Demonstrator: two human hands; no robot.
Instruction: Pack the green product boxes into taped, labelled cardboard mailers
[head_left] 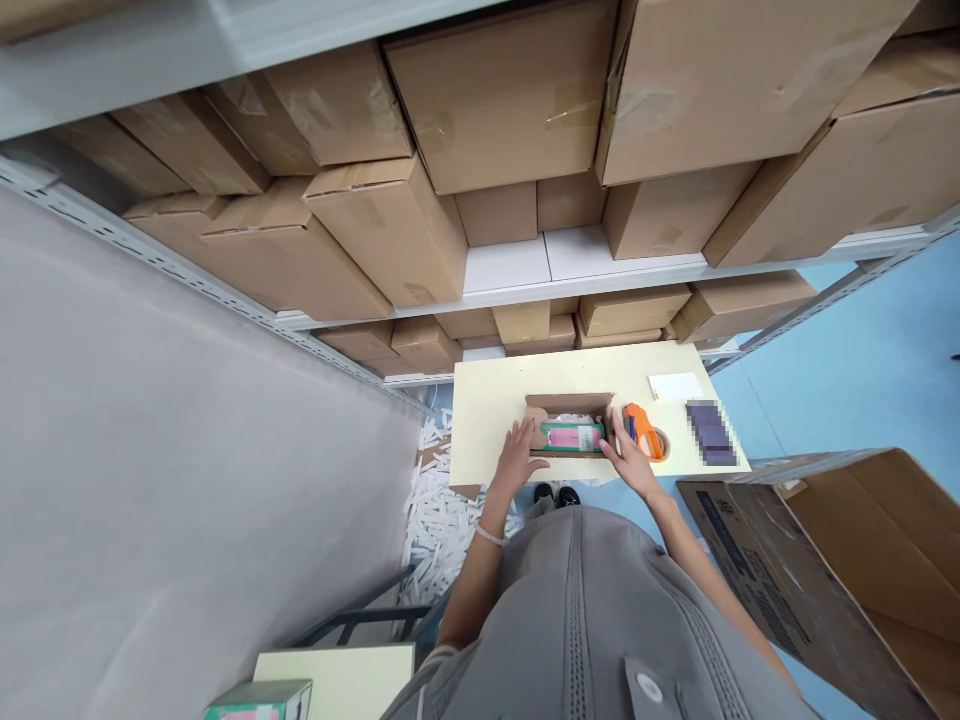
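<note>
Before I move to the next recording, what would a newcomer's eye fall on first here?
The bright orange tape dispenser stands out on the cream table, just right of the small open carton. A pink-and-green package lies in that carton, between the left hand and right hand. Beyond, brown boxes crowd the shelves.

The left forearm (pixel 474 585) and right forearm (pixel 697 550) were stretched forward and angled inward. The left hand (pixel 515 457) was held back upward, thumb (pixel 538 464) spread inward; the right hand (pixel 631 464) was turned leftward, fingers (pixel 617 425) extended.
</note>
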